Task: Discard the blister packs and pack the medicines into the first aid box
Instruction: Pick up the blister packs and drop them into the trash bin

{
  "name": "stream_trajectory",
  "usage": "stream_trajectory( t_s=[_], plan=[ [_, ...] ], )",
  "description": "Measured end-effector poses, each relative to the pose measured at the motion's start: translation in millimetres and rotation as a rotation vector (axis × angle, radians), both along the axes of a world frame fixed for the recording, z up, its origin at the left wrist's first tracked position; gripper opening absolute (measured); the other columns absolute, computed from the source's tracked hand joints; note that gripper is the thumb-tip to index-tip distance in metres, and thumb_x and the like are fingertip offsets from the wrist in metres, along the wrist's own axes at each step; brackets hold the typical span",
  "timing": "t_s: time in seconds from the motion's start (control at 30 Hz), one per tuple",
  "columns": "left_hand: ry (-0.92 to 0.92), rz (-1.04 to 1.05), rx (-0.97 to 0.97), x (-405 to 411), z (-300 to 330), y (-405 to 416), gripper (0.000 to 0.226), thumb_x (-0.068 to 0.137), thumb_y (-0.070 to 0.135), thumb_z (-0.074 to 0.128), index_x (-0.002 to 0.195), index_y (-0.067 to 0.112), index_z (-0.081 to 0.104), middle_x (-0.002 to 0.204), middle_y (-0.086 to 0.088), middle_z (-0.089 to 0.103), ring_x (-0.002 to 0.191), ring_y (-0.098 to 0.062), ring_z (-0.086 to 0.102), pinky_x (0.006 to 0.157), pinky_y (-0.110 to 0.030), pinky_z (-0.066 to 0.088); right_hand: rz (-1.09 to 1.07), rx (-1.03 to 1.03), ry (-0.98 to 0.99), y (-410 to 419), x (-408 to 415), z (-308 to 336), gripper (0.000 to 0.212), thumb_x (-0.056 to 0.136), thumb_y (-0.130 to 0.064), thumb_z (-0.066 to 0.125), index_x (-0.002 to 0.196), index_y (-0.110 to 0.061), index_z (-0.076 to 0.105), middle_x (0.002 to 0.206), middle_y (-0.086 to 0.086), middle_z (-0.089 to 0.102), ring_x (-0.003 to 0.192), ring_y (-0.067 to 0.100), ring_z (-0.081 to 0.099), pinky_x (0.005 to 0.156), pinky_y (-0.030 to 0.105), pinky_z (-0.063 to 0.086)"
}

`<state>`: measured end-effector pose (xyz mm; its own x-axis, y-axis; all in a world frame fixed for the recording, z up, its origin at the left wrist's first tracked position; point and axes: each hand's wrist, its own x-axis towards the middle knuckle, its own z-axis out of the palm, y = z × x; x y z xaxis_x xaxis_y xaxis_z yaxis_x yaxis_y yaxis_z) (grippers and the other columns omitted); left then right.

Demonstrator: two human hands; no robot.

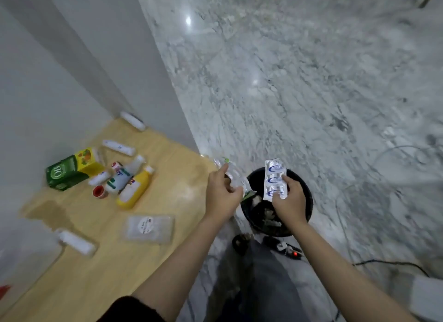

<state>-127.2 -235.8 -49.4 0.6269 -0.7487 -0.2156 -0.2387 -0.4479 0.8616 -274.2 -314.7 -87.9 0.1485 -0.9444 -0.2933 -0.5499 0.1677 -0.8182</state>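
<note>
My right hand [291, 200] grips a silver blister pack [274, 179] with blue print, held upright over a black bin [308, 202] on the floor. My left hand [221, 192] pinches a clear, crumpled blister pack [236, 178] beside the bin's left rim. On the wooden table [115, 261] lie the medicines: a yellow bottle [134, 190], a white bottle with green print [118, 181], a small red-capped jar [98, 191], a green and yellow carton [70, 169] and several white tubes [118, 147]. The first aid box is a translucent shape at the far left edge [21, 261], mostly blurred.
A clear zip bag with a round label [148, 228] lies near the table's front edge. A white tube [76, 242] lies to its left. The bin holds scraps of waste [268, 216]. A power strip with a red light [290, 250] and cables lie on the marble floor.
</note>
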Motion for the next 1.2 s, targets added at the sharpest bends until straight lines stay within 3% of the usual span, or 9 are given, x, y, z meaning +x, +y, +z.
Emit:
stream_trajectory(
  t_s=[0.17,0.37,0.43,0.5,0.6,0.73,0.87,1.07,1.2],
  plan=[
    [-0.003,-0.287,0.211,-38.1,-48.3,-65.8,0.067,0.065,0.024,0.059,0.132,0.018,0.051,0.108,0.001,0.049,0.087,-0.024,0.063,0.083,-0.038,0.053,-0.096,0.207,0.082,-30.4,-39.3,-45.4,0.057,0.079,0.002,0.054,0.135,-0.001,0.044,0.138,0.017,0.042,0.126,0.03,0.043,0.102,0.028,0.032],
    [0.02,-0.417,0.439,-66.2,-112.2,-121.2,0.055,0.077,0.018,0.068,0.13,0.017,0.053,0.115,-0.009,0.056,0.093,-0.02,0.061,0.084,-0.025,0.046,-0.13,0.396,0.129,-72.4,-61.5,-106.2,0.038,0.07,-0.017,0.046,0.102,-0.003,0.059,0.111,0.02,0.06,0.094,0.033,0.059,0.076,0.03,0.043],
    [0.005,-0.439,0.491,-69.8,-128.3,-137.3,0.058,0.082,0.024,0.066,0.136,0.016,0.047,0.126,-0.011,0.051,0.105,-0.023,0.059,0.088,-0.024,0.041,-0.152,0.422,0.137,-88.5,-66.6,-115.1,0.043,0.081,-0.017,0.051,0.122,-0.005,0.054,0.128,0.015,0.055,0.114,0.031,0.053,0.091,0.037,0.044],
    [0.001,-0.442,0.562,-71.4,-139.6,-149.3,0.062,0.086,0.029,0.063,0.141,0.014,0.038,0.136,-0.012,0.045,0.117,-0.026,0.053,0.092,-0.027,0.04,-0.191,0.488,0.174,-102.0,-73.0,-120.9,0.06,0.09,-0.023,0.051,0.144,-0.005,0.031,0.15,0.012,0.035,0.136,0.028,0.035,0.11,0.041,0.034],
    [0.003,-0.425,0.607,-73.2,-146.2,-156.9,0.063,0.088,0.033,0.059,0.143,0.013,0.034,0.141,-0.014,0.041,0.122,-0.027,0.049,0.094,-0.031,0.041,-0.233,0.541,0.171,-111.6,-82.8,-128.5,0.061,0.095,-0.027,0.049,0.147,-0.009,0.023,0.155,0.009,0.028,0.141,0.028,0.028,0.113,0.043,0.03],
    [-0.014,-0.39,0.554,-74.5,-136.1,-151.8,0.062,0.088,0.035,0.057,0.143,0.016,0.034,0.14,-0.013,0.04,0.111,-0.026,0.056,0.094,-0.039,0.048,-0.249,0.493,0.171,-111.1,-82.8,-122.8,0.057,0.095,-0.024,0.047,0.146,-0.009,0.028,0.153,0.008,0.031,0.14,0.026,0.03,0.112,0.038,0.03],
    [0.004,-0.319,0.413,-69.3,-101.8,-142.1,0.057,0.091,0.033,0.055,0.142,0.016,0.035,0.14,-0.008,0.04,0.094,-0.012,0.054,0.082,-0.026,0.046,-0.239,0.379,0.113,-104.6,-58.7,-95.2,0.051,0.095,-0.023,0.048,0.143,-0.011,0.035,0.15,0.006,0.038,0.133,0.024,0.041,0.102,0.032,0.037],
    [-0.019,-0.194,0.097,-35.7,-14.2,-94.3,0.053,0.09,0.031,0.056,0.139,0.021,0.038,0.133,0.003,0.042,0.105,-0.006,0.054,0.081,-0.016,0.041,-0.143,0.178,-0.07,-65.9,4.9,-22.2,0.046,0.094,-0.024,0.05,0.138,-0.014,0.043,0.142,0.005,0.048,0.13,0.021,0.044,0.108,0.039,0.038],
    [-0.122,-0.025,-0.079,12.6,42.6,-24.6,0.049,0.089,0.028,0.058,0.135,0.019,0.043,0.128,0.002,0.046,0.102,-0.008,0.057,0.073,-0.009,0.04,0.015,0.007,-0.165,-21.6,61.2,34.9,0.042,0.095,-0.021,0.048,0.136,-0.012,0.045,0.14,0.004,0.049,0.13,0.019,0.044,0.106,0.033,0.037]
  ],
)
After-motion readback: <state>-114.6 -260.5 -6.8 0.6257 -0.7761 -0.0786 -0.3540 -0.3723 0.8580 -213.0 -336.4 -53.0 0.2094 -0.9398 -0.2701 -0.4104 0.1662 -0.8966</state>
